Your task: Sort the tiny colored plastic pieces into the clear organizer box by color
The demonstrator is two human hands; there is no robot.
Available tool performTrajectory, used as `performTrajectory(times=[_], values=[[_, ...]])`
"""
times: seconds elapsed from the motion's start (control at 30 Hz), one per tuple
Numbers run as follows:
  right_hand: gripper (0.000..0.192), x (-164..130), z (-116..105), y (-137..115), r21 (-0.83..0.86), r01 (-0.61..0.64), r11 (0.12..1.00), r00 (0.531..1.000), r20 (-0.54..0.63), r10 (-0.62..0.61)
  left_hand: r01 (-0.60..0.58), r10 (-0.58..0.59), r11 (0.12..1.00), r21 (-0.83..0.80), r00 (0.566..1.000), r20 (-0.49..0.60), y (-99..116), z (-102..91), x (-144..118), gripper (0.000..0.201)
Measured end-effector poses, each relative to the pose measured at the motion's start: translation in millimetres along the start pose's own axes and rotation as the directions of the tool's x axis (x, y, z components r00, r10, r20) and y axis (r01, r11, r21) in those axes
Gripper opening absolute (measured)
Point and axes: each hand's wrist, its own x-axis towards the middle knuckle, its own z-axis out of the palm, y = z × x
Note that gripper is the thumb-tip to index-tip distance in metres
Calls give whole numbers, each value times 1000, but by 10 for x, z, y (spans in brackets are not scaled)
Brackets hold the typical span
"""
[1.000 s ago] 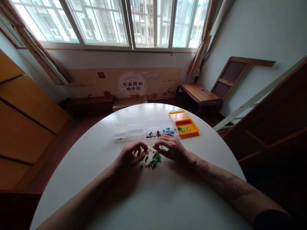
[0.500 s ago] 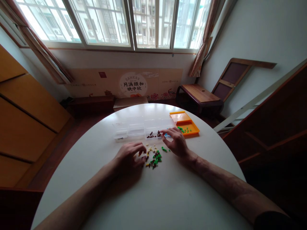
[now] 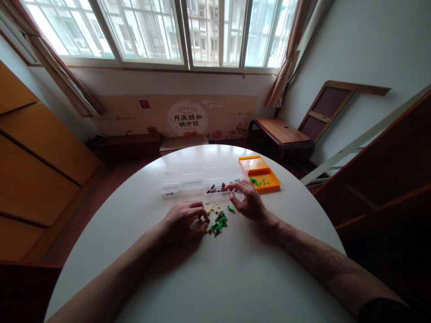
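Observation:
A small pile of green, brown and yellow toy bricks (image 3: 220, 220) lies on the white table between my hands. My left hand (image 3: 183, 219) rests at the pile's left edge, its fingers curled together around small pieces there; which piece it pinches is hidden. Over the front of a clear divided plastic box (image 3: 186, 183), my right hand (image 3: 248, 200) has thumb and index finger drawn together beside several brown bricks (image 3: 215, 189) lying in one compartment. Anything between those fingertips is too small to make out. Blue pieces (image 3: 236, 181) show behind the right hand.
An orange tray (image 3: 274, 183) with loose green bricks (image 3: 258, 182) stands behind and right of my right hand, touching or close to the clear box. A few green pieces (image 3: 230, 209) lie apart from the pile. The round white table (image 3: 235, 278) curves away on both sides.
My left fingers have closed further and shifted slightly right onto the pieces at the pile's edge. My right hand has moved very slightly, staying by the brown bricks in the box.

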Motion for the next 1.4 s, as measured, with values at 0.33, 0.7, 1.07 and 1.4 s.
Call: performTrajectory(times=[0.33,0.7,1.07,1.4], values=[[15,-13,11,17,0,-10,1000,999,30,10,14,-14,1000,-11,999,-30,-2,30,18,6],[15,-15,-3,10,5,19,1000,998,61,-19,48,-50,997,-62,998,-36,-25,53,28,9],[14,-4,8,-16,16,213,977,971,105,-213,111,-135,982,-155,980,-149,-127,89,-34,10],[9,-18,63,24,103,403,910,893,174,-415,163,-248,887,-432,957,-148,-43,104,75,19]])
